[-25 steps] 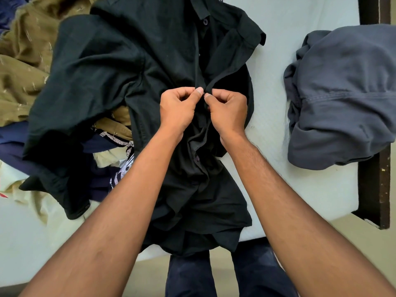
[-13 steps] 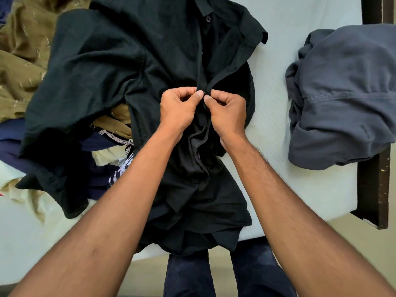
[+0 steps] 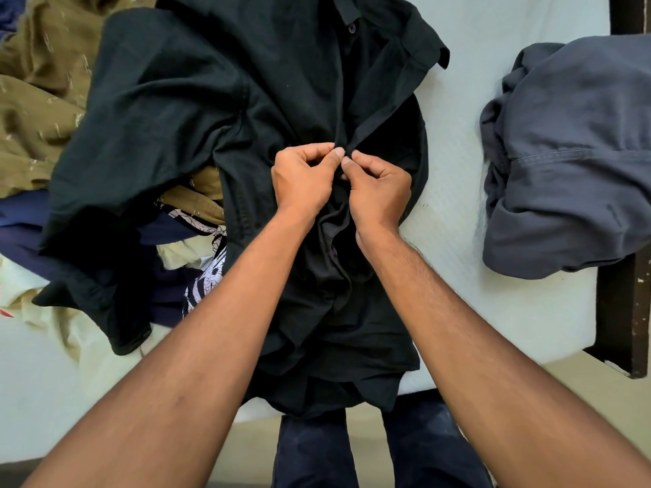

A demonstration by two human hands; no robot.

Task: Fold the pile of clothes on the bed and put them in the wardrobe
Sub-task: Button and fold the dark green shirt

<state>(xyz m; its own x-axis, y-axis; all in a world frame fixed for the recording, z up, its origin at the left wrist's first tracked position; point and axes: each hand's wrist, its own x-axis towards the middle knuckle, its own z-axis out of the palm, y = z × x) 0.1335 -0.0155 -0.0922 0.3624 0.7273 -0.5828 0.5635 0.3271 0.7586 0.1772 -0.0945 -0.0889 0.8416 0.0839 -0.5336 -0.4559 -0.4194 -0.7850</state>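
Head view: a person stands at the edge of a bed with a white textured sheet [image 3: 475, 304], working on a black button-front cotton shirt [image 3: 197, 100]. The shirt is spread collar-away across the mattress, its hem drooping off the near edge. The left hand [image 3: 303, 181] and right hand [image 3: 378, 186] meet at the front placket. Both are curled tight, their fingers [image 3: 336, 155] pinching the dark cloth thumb-tip to thumb-tip (apparently doing up a button, though it is hidden between them). A small dark button [image 3: 351, 28] shows near the collar.

On the person's left the shirt overlies the unfolded pile: an olive-brown flecked garment [image 3: 35, 100], a navy cloth [image 3: 21, 220] and a black-and-white patterned piece [image 3: 208, 287]. A crumpled slate-grey garment [image 3: 570, 153] sits well apart at right, beside the dark wooden bed frame [image 3: 623, 311]. No wardrobe is visible.

The lower front is bunched, so a button may go into the wrong hole and the fold come out crooked. Once released, the hanging hem could drag the shirt floorward, and its draped sleeve may tug the pile along.
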